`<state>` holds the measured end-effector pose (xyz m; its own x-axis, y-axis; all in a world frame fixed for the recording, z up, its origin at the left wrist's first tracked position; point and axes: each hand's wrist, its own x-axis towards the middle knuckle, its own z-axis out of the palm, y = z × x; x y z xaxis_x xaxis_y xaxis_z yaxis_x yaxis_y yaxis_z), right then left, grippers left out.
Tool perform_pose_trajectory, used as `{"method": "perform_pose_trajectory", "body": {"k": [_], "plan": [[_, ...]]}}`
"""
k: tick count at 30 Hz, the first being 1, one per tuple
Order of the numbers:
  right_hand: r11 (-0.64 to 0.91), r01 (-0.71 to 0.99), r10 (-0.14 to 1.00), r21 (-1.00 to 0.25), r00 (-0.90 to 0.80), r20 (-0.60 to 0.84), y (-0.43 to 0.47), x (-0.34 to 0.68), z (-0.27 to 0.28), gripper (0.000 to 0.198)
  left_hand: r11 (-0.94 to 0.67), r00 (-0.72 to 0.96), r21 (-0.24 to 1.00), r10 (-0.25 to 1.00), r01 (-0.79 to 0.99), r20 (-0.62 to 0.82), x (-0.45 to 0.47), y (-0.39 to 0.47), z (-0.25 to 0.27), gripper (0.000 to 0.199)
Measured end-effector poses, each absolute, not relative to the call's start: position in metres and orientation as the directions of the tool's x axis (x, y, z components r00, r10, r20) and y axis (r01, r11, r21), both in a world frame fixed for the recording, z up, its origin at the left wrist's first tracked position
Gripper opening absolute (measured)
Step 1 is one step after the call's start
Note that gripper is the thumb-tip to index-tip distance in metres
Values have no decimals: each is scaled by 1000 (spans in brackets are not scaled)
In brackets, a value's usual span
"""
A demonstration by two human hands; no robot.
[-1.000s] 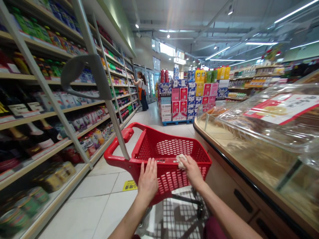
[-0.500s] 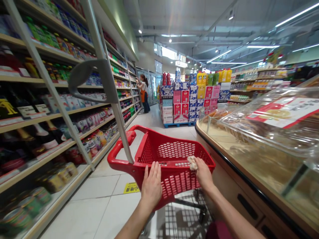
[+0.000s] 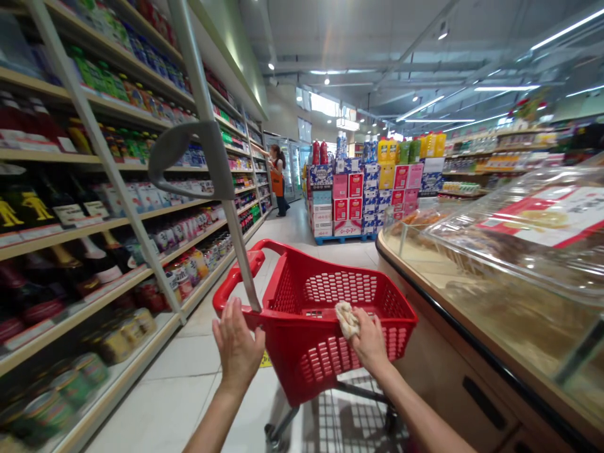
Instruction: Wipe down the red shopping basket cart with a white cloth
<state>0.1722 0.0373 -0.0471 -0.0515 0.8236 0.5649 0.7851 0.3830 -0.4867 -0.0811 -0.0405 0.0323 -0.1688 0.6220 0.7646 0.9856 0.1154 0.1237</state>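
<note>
A: In the head view, what has just changed at the red shopping cart (image 3: 285,358)?

B: The left hand (image 3: 238,346) has shifted from the near rim (image 3: 302,319) to the handle (image 3: 223,292) end, fingers spread and gripping nothing; whether they touch the plastic, one cannot tell.

A: And the right hand (image 3: 370,343)?

B: Its fingers clasp a crumpled, pale cloth (image 3: 348,319) over that rim, farther back toward the handle than half a second ago.

A: What does that mean for the work?

B: The cloth appears to be in the right hand's charge alone, while the cart stands in the aisle beside a display counter (image 3: 434,358).
</note>
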Motion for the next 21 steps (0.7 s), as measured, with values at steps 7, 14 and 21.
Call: {"method": "perform_pose_trajectory", "body": {"k": [7,14,21], "plan": [[608,636,747,-474,-258,612,13,43,4,54,103,-101,36,738,994,667,-95,-36,36,61],[600,694,744,-398,-302,596,24,73,-5,54,70,-49,-5,743,998,667,-101,-44,36,57],[374,851,846,-368,-151,511,29,128,-25,58,-50,83,-69,764,996,640,-49,-33,25,57]]}}
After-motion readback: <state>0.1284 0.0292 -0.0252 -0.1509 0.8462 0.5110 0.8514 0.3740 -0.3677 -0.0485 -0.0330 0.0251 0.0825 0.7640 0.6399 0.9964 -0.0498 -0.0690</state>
